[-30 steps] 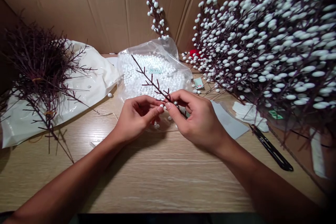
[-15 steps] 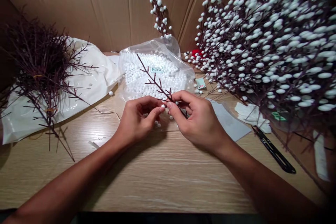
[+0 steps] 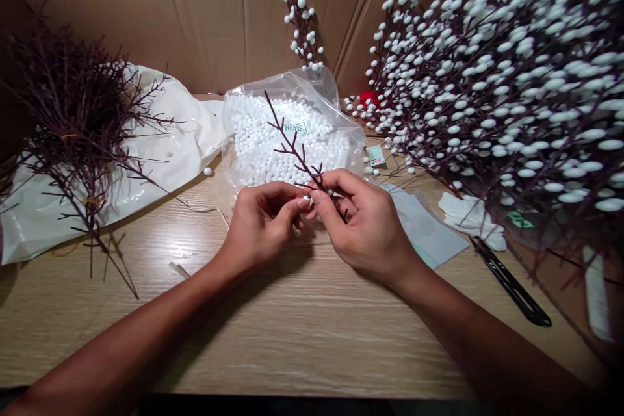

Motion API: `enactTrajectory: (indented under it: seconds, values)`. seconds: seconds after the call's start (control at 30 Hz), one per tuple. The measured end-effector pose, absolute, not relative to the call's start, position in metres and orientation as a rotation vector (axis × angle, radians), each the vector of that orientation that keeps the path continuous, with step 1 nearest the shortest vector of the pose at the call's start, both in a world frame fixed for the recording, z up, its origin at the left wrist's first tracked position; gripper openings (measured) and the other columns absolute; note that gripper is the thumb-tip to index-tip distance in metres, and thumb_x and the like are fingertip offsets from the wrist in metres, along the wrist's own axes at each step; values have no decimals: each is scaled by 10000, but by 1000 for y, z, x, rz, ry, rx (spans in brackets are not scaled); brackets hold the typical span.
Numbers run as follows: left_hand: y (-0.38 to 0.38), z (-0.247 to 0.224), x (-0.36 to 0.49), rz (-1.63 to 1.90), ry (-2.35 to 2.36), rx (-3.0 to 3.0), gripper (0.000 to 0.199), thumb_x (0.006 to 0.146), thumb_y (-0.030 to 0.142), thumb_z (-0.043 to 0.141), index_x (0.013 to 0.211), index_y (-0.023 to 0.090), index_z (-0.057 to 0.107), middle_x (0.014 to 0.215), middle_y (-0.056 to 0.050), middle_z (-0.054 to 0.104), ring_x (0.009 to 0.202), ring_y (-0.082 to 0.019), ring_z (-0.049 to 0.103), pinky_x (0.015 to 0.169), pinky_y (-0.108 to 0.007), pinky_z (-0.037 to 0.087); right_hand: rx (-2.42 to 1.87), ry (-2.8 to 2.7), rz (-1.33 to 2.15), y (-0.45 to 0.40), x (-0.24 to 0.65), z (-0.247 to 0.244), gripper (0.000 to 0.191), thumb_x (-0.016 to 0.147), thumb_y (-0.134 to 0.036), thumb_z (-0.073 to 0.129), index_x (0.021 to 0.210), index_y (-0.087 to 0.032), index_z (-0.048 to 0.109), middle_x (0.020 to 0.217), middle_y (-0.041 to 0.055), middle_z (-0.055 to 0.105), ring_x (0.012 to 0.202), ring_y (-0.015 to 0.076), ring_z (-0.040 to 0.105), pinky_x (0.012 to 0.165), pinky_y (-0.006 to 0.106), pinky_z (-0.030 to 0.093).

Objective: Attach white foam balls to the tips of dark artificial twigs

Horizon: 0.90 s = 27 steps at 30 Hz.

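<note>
The dark brown artificial twig (image 3: 298, 155) you are working on lies in the middle of the frame, slanting from above your fingers down into your right hand (image 3: 361, 224); its bare, forked tip points up and to the left, and its lower end passes behind your right thumb, showing again against the palm; your right hand grasps it between thumb and bent fingers. Your left hand (image 3: 260, 221) is just to the left of the twig's lower part, thumb and forefinger pinched together on a small white berry (image 3: 307, 198), right beside your right thumb tip; the other left fingers are curled and partly hidden.

Just beyond your hands, at centre, a clear plastic bag (image 3: 324, 86) full of white berries lies behind the twig; a single berried spray (image 3: 303, 23) stands above it, upper centre. At left, a bundle of bare twigs (image 3: 78, 110) rests on white plastic sheeting (image 3: 188, 127); the upper right is filled by a mass of berried branches (image 3: 492, 78); below them, at lower right, a black-handled knife (image 3: 511, 283) lies on the wooden table (image 3: 312, 338), near crumpled white tissue (image 3: 472, 218).
</note>
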State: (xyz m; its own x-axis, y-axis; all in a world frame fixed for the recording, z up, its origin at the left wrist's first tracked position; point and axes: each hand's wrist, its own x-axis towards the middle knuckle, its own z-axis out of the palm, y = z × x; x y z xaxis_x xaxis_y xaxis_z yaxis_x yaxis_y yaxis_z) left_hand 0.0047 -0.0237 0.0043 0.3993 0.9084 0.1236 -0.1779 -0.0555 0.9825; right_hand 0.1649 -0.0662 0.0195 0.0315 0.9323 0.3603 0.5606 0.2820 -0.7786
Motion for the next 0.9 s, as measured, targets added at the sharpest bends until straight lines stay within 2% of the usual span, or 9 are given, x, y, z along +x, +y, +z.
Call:
enactTrajectory:
  seconds: [0.37, 0.53, 0.73, 0.9]
  values:
    - [-24, 3, 6, 1022, 748, 1321, 137, 867, 255, 766, 848, 121, 752, 677, -35, 716, 526, -103, 597, 502, -211, 480, -1376, -1597, 579, -66, 164, 17, 74, 968, -272, 630, 959, -199, 638, 920, 73, 690, 781, 203, 686, 630, 302, 561]
    - [-24, 3, 4, 999, 706, 1377, 148, 911, 280, 727, 900, 133, 732, 769, -48, 747, 577, -104, 623, 545, -214, 504, -1275, -1415, 849, -63, 164, 22, 121, 948, -306, 676, 931, -187, 663, 901, 53, 716, 701, 173, 712, 608, 280, 581]
    - [-26, 6, 1, 1007, 720, 1538, 176, 914, 304, 728, 990, 145, 714, 891, -83, 767, 753, -162, 709, 675, -257, 555, -1199, -1221, 1168, -60, 173, 35, 180, 880, -342, 767, 841, -175, 713, 810, 31, 702, 688, 147, 682, 631, 249, 559]
    - [-31, 11, 0, 1131, 733, 1709, 165, 925, 297, 718, 980, 142, 712, 840, -79, 769, 698, -153, 703, 633, -249, 534, -1123, -1019, 1451, -61, 176, 40, 164, 820, -333, 817, 812, -184, 749, 796, 56, 729, 675, 151, 653, 621, 251, 554]
